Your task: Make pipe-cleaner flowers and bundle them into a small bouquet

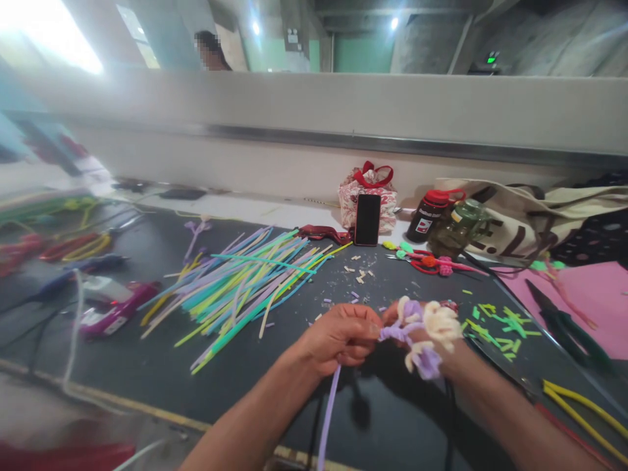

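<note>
Purple and cream pipe-cleaner flowers [413,327] are held over the front of the black table. My left hand [346,335] is closed, its thumb and fingers pinching the wrapped purple stem at the left end. A lilac pipe cleaner [328,418] hangs down from below that hand. Behind the blossoms, my right hand [391,313] curls close to the left fingertips and holds the flower stem; most of its fingers are hidden by the petals. To the left lies a loose pile of pastel pipe cleaners [230,288].
Green clippings [505,327] and dark-handled pliers [564,320] lie right, near yellow-handled pliers [583,409]. A phone [367,220] stands against a patterned bag [346,196]. Bottles [426,214] stand beside it. A magenta glue gun [120,311] sits left. Someone's head shows beyond the partition.
</note>
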Motion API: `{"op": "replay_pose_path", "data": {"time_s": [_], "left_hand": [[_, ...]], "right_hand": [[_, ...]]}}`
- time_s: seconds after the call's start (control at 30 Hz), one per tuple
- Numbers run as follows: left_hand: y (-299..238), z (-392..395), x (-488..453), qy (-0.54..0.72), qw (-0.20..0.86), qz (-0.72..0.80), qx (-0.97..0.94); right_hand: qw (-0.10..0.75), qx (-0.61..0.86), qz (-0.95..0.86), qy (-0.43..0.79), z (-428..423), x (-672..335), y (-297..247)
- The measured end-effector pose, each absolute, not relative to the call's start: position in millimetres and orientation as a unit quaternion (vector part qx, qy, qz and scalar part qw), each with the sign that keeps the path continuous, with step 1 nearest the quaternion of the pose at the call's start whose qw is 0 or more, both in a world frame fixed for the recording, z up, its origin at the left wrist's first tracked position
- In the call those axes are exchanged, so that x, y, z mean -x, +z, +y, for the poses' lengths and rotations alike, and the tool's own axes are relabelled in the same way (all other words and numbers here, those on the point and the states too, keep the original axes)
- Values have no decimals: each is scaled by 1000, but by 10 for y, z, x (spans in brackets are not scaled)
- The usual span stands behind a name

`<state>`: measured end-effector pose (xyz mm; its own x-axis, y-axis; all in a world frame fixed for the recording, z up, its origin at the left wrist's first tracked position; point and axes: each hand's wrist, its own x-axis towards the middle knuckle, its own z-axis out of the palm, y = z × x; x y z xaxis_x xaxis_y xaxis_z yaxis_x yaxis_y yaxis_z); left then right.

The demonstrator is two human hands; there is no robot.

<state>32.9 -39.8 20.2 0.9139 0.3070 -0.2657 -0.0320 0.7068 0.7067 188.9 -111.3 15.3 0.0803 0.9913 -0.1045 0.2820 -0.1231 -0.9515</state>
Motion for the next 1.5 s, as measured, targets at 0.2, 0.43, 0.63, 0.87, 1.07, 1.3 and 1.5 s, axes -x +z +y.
{"op": "replay_pose_path", "data": {"time_s": [0.2, 0.43, 0.63, 0.87, 1.07, 1.3, 1.5], "left_hand": [[245, -417, -342, 26, 822, 229, -521], [7, -369, -460, 164, 718, 340, -584], [120, -367, -492, 275, 836, 309, -362], [200, -440, -471, 261, 941, 176, -128], [147, -474, -548, 286, 928, 188, -145], [47, -525, -666, 338, 855, 294, -260], [18, -553, -701, 404, 774, 352, -337]], "right_hand": [[256, 548, -605, 518, -820, -2169, 490], [32, 565, -817, 109, -798, -1870, 823], [90, 525, -809, -248, -1198, -1479, 588], [322, 633, -703, 42, -1201, -1705, 310], [394, 638, -556, 359, -1106, -1866, 190], [504, 619, -472, 373, -987, -1787, 194], [589, 543, -385, 459, -917, -1648, 29]]}}
